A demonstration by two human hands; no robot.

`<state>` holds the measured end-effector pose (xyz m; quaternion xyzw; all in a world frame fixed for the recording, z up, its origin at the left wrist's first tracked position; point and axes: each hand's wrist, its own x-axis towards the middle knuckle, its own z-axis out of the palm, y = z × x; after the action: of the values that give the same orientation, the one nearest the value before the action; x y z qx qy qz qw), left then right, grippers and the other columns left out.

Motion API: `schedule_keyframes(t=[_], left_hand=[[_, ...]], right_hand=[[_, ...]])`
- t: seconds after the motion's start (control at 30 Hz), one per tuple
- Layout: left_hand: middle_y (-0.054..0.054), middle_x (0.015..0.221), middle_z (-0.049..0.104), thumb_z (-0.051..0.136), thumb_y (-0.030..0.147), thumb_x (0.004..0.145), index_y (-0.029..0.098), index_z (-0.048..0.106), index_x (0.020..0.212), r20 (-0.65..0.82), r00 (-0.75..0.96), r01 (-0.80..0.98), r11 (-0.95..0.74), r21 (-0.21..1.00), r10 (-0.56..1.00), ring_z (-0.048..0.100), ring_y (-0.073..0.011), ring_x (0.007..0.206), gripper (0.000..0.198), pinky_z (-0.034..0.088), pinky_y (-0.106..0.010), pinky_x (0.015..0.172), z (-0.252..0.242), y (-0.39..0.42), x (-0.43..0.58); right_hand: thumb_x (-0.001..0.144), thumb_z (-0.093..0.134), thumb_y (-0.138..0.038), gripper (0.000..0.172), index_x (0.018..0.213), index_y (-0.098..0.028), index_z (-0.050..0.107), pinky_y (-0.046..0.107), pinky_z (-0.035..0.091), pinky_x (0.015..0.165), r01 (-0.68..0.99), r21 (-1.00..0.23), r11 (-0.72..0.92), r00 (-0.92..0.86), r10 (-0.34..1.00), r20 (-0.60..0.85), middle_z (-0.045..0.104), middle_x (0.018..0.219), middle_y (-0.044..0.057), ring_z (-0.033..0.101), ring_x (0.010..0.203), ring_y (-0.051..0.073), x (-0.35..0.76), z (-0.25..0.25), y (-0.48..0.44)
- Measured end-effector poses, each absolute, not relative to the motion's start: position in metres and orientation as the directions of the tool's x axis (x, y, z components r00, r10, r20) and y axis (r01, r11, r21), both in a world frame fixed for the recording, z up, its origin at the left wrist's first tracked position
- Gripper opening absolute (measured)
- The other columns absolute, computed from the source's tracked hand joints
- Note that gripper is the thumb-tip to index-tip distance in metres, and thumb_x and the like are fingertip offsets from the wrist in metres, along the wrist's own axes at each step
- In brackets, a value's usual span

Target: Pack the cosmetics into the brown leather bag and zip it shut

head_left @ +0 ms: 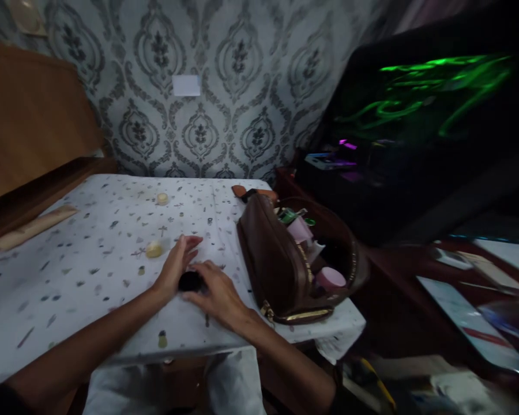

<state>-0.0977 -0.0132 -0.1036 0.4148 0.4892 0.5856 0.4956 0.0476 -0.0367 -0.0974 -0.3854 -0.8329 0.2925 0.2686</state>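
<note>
1. Black and too dark to show detail, a small round thing (190, 281) sits between the two hands, low over the tabletop; whether it rests on the cloth or is lifted cannot be told
2. The right hand (216, 293) is curled about the round thing, its thumb on the near side and its fingers on the far side; how firmly it presses cannot be told
3. The left hand (176, 264) stands on edge at the other side of the round thing, fingers loosely spread and pointing away from the person, over toward the right hand's side
4. Just left of the left hand, a yellow jar (154, 249) stands on the tabletop (225, 242), which wears a white cloth with small printed figures
5. Farther out beyond the left hand is a second, paler jar (162, 199), well apart from both hands
6. To the right of the right hand, near its forearm, a brown bag (266, 259) stands unzipped, with a pink pot (331, 278) and other small things inside
7. Beyond the bag, farther from the right hand, lies an orange-brown thing (266, 194) with a dark part
8. Far to the left of the left hand, a beige roll (34, 227) lies along the tabletop's edge
9. Well ahead of both hands rises a patterned wall (237, 115)
</note>
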Motion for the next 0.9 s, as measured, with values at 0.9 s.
schedule_keyframes(t=[0.9], left_hand=[[-0.004, 0.14, 0.063, 0.05, 0.033, 0.1, 0.037, 0.033, 0.157, 0.52, 0.773, 0.411, -0.911, 0.022, 0.362, 0.056, -0.0277, 0.132, 0.059, 0.054, -0.041, 0.108, -0.011, -0.001, -0.014]], right_hand=[[0.09, 0.074, -0.033, 0.041, 0.13, -0.033, 0.063, 0.031, 0.059, 0.086, 0.445, -0.729, 0.52, -0.176, 0.849, 0.498, 0.072, 0.116, 0.002, 0.071, 0.102, 0.02, 0.261, 0.024, -0.071]])
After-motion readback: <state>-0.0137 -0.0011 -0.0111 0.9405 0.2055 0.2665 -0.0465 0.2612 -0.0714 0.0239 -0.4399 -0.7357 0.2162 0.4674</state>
